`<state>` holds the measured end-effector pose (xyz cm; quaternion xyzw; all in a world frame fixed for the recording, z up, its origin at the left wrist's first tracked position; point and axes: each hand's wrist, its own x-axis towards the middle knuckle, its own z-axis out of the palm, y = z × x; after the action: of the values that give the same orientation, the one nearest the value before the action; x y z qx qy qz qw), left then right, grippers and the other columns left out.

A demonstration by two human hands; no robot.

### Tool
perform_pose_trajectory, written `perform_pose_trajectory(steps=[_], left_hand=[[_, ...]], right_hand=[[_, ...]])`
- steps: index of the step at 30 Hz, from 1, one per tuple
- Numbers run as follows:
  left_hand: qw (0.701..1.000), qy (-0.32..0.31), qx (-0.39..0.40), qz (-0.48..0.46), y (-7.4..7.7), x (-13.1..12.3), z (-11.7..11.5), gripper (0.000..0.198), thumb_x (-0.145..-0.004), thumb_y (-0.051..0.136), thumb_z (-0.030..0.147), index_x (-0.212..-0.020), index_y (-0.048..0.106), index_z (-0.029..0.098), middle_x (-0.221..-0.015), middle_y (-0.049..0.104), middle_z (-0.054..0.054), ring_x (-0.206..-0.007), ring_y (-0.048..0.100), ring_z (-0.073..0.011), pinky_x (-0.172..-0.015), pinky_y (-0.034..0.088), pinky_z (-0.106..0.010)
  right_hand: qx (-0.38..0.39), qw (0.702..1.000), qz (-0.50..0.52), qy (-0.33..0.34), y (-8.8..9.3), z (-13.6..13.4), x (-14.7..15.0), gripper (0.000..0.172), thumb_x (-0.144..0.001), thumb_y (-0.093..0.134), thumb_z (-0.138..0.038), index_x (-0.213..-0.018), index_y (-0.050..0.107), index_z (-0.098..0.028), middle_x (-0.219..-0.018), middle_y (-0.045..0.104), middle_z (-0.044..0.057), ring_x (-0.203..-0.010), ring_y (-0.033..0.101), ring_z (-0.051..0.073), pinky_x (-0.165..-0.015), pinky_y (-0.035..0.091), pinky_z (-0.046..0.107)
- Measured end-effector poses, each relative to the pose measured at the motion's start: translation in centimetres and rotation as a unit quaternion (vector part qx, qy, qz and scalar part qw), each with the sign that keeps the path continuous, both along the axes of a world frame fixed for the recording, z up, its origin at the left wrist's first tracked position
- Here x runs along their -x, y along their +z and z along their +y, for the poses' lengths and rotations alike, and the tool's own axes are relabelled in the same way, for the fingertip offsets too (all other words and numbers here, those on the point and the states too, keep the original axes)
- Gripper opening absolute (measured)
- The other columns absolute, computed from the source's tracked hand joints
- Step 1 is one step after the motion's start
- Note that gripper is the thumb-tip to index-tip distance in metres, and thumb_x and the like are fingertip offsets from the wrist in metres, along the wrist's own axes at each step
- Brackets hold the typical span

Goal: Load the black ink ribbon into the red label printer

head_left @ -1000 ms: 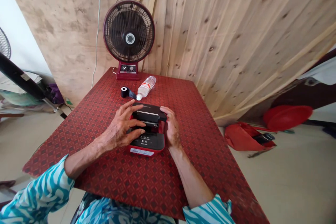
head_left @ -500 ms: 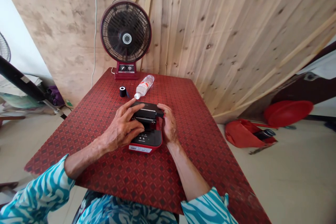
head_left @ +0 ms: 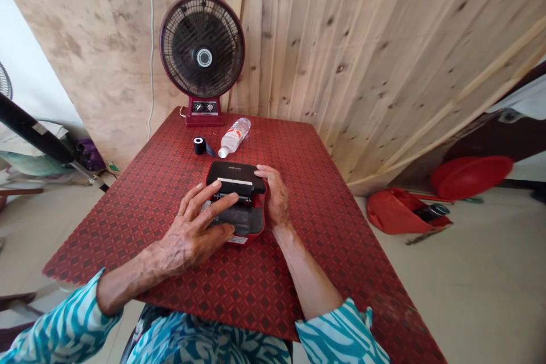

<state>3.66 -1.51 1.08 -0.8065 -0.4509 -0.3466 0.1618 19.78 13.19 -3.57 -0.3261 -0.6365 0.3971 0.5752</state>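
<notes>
A small red and black device, apparently a label printer (head_left: 232,172), stands on the table in front of me with its middle exposed around a roller. My left hand (head_left: 191,233) reaches over its left side, fingers spread, fingertips at the exposed middle and front. My right hand (head_left: 276,199) is curled round the right side, fingertips on the top right corner; its thumb is not clearly seen. Behind the printer are a small black roll (head_left: 199,145) with a white core and a loose dark tail, and a clear plastic bottle (head_left: 235,136) lying on its side.
A dark red fan (head_left: 203,48) stands at the back of the red patterned table (head_left: 341,250). A wooden wall (head_left: 341,28) rises behind it. On the floor to the right are a red bag (head_left: 392,213) and a red basin (head_left: 471,177).
My left hand has drawn slightly down and left, its fingers spreading. The printer's front, where buttons and markings showed, now appears as a dark grey recess. My right hand has stayed at its side.
</notes>
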Motion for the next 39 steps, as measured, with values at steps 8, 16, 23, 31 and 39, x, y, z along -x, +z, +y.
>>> perform_pose_trajectory(steps=[8, 16, 23, 31, 39], left_hand=[[1.0, 0.006, -0.007, 0.016, -0.3, 0.3, -0.2, 0.013, -0.082, 0.063, 0.017, -0.092, 0.068, 0.025, -0.127, 0.061, -0.006, -0.139, 0.029, -0.0266, -0.109, 0.031, -0.048], [0.998, -0.034, 0.024, -0.057, -1.1, 1.3, -0.5, 0.021, -0.081, 0.065, 0.021, -0.101, 0.067, 0.025, -0.134, 0.054, -0.008, -0.137, 0.031, -0.0303, -0.107, 0.033, -0.051], [0.861, 0.063, 0.206, -0.461, -2.1, 3.1, 2.5, 0.04, -0.089, 0.054, 0.036, -0.126, 0.052, 0.023, -0.14, 0.049, -0.01, -0.131, 0.042, -0.0273, -0.107, 0.034, -0.047], [0.65, -0.029, 0.377, -0.66, -1.7, 2.0, 5.5, 0.061, -0.073, 0.069, 0.029, -0.129, 0.048, 0.017, -0.129, 0.058, -0.012, -0.123, 0.051, -0.0294, -0.105, 0.038, -0.044], [0.644, -0.081, 0.363, -0.668, -2.6, 2.1, 4.9, 0.061, -0.076, 0.068, 0.033, -0.132, 0.048, 0.021, -0.137, 0.053, -0.01, -0.126, 0.048, -0.0289, -0.103, 0.039, -0.041]], right_hand=[[0.054, 0.998, -0.014, 0.019, 0.3, -1.0, -0.4, 0.02, -0.077, 0.061, -0.042, -0.085, 0.067, -0.025, -0.117, 0.058, 0.006, -0.112, 0.054, 0.023, -0.097, 0.043, 0.043], [0.023, 0.997, -0.066, 0.037, 0.0, -1.4, -0.9, 0.028, -0.084, 0.052, -0.037, -0.109, 0.062, -0.028, -0.124, 0.054, 0.006, -0.122, 0.048, 0.022, -0.102, 0.041, 0.042], [0.014, 0.994, -0.098, 0.05, 0.1, -1.5, -1.1, 0.032, -0.086, 0.047, -0.029, -0.116, 0.059, -0.028, -0.128, 0.051, 0.005, -0.125, 0.045, 0.02, -0.109, 0.035, 0.043], [0.091, 0.991, -0.05, 0.087, 0.0, -1.2, -1.0, 0.036, -0.083, 0.052, -0.028, -0.118, 0.057, -0.029, -0.127, 0.055, 0.004, -0.121, 0.049, 0.02, -0.108, 0.037, 0.044], [0.06, 0.994, -0.067, 0.066, -0.3, -1.1, -1.0, 0.034, -0.083, 0.052, -0.03, -0.115, 0.06, -0.029, -0.128, 0.053, 0.004, -0.125, 0.045, 0.021, -0.11, 0.033, 0.046]])
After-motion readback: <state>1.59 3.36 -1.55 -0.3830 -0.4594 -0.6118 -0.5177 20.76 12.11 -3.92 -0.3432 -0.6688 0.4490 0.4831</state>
